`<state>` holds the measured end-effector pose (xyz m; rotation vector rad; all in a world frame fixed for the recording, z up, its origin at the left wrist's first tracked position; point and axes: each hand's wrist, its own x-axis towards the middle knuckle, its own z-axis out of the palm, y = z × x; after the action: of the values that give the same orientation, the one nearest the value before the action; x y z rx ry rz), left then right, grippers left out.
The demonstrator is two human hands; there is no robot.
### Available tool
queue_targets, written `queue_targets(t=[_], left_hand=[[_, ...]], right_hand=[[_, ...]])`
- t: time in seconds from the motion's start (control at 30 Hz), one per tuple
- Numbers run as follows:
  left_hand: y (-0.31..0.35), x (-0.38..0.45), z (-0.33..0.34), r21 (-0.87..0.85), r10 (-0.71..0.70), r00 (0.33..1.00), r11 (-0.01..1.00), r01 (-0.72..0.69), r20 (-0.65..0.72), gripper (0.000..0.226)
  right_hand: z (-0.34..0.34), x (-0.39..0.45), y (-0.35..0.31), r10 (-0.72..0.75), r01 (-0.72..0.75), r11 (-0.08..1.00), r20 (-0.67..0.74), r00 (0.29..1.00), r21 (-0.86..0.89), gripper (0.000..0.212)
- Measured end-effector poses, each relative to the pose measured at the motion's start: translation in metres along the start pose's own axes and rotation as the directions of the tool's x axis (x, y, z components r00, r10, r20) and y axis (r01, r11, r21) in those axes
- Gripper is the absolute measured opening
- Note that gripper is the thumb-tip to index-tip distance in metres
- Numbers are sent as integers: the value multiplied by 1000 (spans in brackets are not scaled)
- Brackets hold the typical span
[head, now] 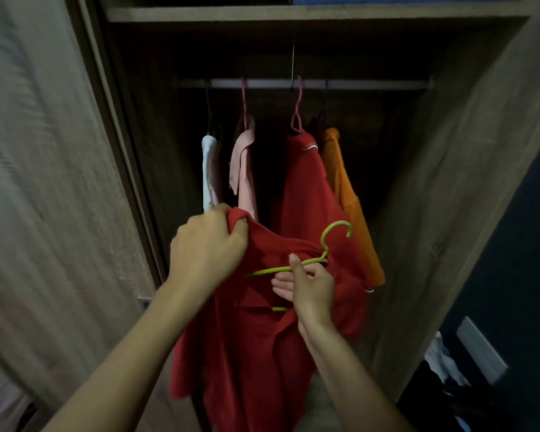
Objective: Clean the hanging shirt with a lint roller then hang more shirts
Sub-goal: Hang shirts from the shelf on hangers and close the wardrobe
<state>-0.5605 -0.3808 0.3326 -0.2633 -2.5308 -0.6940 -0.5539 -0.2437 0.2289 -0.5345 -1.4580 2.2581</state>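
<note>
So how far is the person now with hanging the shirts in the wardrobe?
Done: four garments already hang on the rail, white, pink, red and orange. No lint roller is in view, so I cannot confirm the cleaning. In hand: the left hand grips a red shirt at its top, and the right hand works a green hanger into it. Left: seat the shirt and hook the hanger on the rail.
</note>
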Motion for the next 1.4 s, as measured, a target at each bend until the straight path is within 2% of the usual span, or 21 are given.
queue_targets(t=[0.13, 0.27, 0.37, 0.43, 0.5, 0.53, 0.6, 0.67, 0.73, 0.77, 0.83, 0.9, 0.93, 1.0, 1.07, 1.13, 1.2, 1.27, 1.3, 1.4], left_hand=[[-3, -9, 27, 22, -3, 992, 1000, 0, 126, 30], [-19, -7, 24, 47, -26, 982, 999, 18, 188, 32], [-22, -9, 16, 45, 21, 994, 999, -26, 105, 32], [-14, -13, 15, 2, 50, 999, 999, -50, 7, 30], [2, -20, 20, -96, 82, 997, 992, -80, 15, 28], [8, -23, 23, -137, 110, 991, 986, -99, 76, 31], [10, -21, 27, -172, 143, 948, 980, -97, 285, 51], [0, -16, 21, -212, 188, 837, 973, -89, 514, 65], [-14, -10, 16, -278, 290, 726, 950, -141, 623, 52], [-20, -8, 16, -299, 348, 710, 933, -199, 612, 40], [-24, -8, 21, -316, 445, 756, 892, -324, 481, 19], [-18, -14, 30, -291, 513, 800, 853, -433, 312, 16], [-13, -20, 34, -293, 532, 803, 840, -457, 270, 19], [-3, -29, 40, -351, 560, 773, 817, -457, 297, 30], [7, -33, 37, -444, 602, 692, 787, -428, 398, 40], [12, -26, 30, -539, 611, 634, 771, -340, 475, 33], [15, -14, 25, -571, 594, 674, 764, -300, 440, 28], [20, 5, 30, -536, 584, 740, 763, -361, 333, 31], [25, 15, 34, -514, 594, 752, 757, -404, 284, 34], [48, 46, 58, -419, 646, 739, 734, -534, 190, 42]], right_hand=[[-3, -16, -8, -16, 24, 996, 95, 995, -86, 24], [-17, -20, -31, -44, 46, 998, 55, 998, -33, 23], [-23, -21, -39, -68, 72, 994, 52, 996, -79, 25], [-19, -28, -30, -33, 50, 990, 128, 991, -134, 23], [-12, -36, -20, 24, 19, 982, 225, 974, -188, 22], [-10, -38, -18, 27, 19, 983, 243, 970, -185, 22], [-11, -34, -28, -28, 59, 987, 200, 979, -150, 22], [-18, -25, -47, -85, 101, 986, 119, 989, -129, 23], [-27, -16, -61, -118, 127, 982, 68, 991, -140, 26], [-30, -14, -65, -132, 139, 978, 53, 990, -157, 27], [-33, -11, -66, -164, 166, 965, 30, 986, -203, 29], [-33, -10, -61, -204, 197, 945, 0, 979, -261, 29], [-31, -11, -58, -219, 206, 933, -9, 976, -296, 31], [-30, -13, -56, -214, 191, 919, -31, 976, -345, 38], [-34, -14, -57, -179, 154, 933, -47, 983, -325, 41], [-43, -14, -62, -158, 135, 942, -50, 986, -306, 38], [-51, -14, -68, -208, 169, 920, -76, 975, -353, 45], [-57, -13, -72, -263, 198, 899, -121, 957, -390, 74], [-62, -13, -74, -271, 199, 896, -134, 953, -397, 82], [-65, -23, -87, -289, 202, 888, -160, 944, -413, 81]])
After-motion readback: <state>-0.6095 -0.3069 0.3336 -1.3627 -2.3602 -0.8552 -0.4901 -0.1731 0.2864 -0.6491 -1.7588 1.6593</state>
